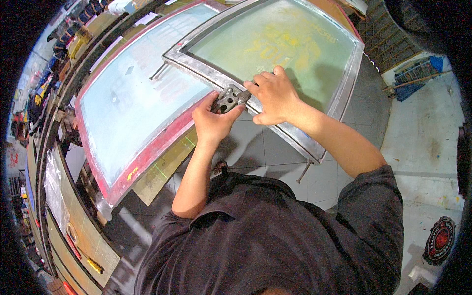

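A metal-framed printing screen (344, 78) with greenish mesh and a faint yellow design lies over a red-framed screen (147, 152) with pale blue mesh. At the near edge of the metal frame sits a grey metal clamp (227, 98). My left hand (212, 120) grips the clamp from below, thumb and fingers around it. My right hand (274, 94) rests on the frame edge beside it, fingertips pinching the clamp's right end.
A long print table (73, 216) with wooden boards curves along the left. A yellow tool (94, 266) lies on it. Grey floor tiles (275, 152) show below the screens. A round red and black sticker (438, 241) lies on the floor at right.
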A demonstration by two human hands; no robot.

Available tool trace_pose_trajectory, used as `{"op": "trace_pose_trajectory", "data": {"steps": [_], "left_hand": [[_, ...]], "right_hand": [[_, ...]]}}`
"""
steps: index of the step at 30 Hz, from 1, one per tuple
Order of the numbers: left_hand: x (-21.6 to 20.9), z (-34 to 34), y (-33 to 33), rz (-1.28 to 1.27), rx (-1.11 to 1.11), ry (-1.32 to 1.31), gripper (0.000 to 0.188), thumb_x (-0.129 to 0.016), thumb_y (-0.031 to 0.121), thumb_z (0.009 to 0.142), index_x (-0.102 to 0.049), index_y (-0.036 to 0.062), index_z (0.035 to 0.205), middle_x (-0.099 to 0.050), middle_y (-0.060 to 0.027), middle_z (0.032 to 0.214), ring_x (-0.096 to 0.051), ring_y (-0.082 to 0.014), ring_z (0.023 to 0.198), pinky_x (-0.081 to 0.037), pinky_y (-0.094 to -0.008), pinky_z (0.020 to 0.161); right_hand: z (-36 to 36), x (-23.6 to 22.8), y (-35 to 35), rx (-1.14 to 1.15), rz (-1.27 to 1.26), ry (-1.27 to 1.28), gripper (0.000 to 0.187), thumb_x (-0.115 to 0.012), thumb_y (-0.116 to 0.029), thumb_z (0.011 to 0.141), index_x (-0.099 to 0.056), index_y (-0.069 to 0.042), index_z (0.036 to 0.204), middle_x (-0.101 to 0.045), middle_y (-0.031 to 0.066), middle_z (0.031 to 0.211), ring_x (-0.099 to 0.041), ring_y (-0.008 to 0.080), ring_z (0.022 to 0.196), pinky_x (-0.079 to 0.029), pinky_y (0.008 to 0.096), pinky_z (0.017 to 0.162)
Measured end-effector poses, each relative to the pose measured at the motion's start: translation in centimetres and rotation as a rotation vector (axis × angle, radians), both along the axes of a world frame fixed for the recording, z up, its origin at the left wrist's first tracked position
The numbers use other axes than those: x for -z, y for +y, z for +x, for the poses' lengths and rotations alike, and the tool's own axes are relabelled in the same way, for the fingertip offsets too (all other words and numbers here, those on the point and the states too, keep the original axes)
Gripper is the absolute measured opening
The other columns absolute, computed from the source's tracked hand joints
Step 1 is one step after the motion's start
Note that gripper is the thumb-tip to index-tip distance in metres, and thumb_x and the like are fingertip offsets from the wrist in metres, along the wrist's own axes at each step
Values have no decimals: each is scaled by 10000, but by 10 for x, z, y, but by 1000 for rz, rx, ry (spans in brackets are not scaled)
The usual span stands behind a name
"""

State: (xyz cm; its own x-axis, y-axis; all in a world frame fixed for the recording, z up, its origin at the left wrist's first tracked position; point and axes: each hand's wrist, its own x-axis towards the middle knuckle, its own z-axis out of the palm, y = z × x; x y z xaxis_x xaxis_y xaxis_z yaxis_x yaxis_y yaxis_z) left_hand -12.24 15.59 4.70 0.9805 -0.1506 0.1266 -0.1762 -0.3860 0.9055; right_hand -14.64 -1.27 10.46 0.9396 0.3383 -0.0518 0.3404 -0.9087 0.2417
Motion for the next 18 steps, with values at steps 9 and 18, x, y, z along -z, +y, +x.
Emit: {"op": "trace_pose_trajectory", "data": {"steps": [9, 18], "left_hand": [[-3, -1, 0, -34, 32, 4, 576, -831, 270, 591, -630, -60, 1018, -677, -122, 867, -625, -147, 783, -491, -289, 748], [10, -1, 0, -150, 23, 22, 513, -832, 223, 599, -632, -68, 971, -671, -101, 841, -603, -131, 748, -483, -272, 703]], "right_hand": [[-4, 4, -1, 23, 45, -37, 658, -647, -418, 549, -600, -37, 1084, -613, 120, 827, -590, 255, 826, -344, 386, 819], [-9, 0, 11, 51, 74, 39, 374, -606, -318, 586, -642, -30, 822, -639, 144, 730, -633, 305, 706, -428, 407, 719]]}}
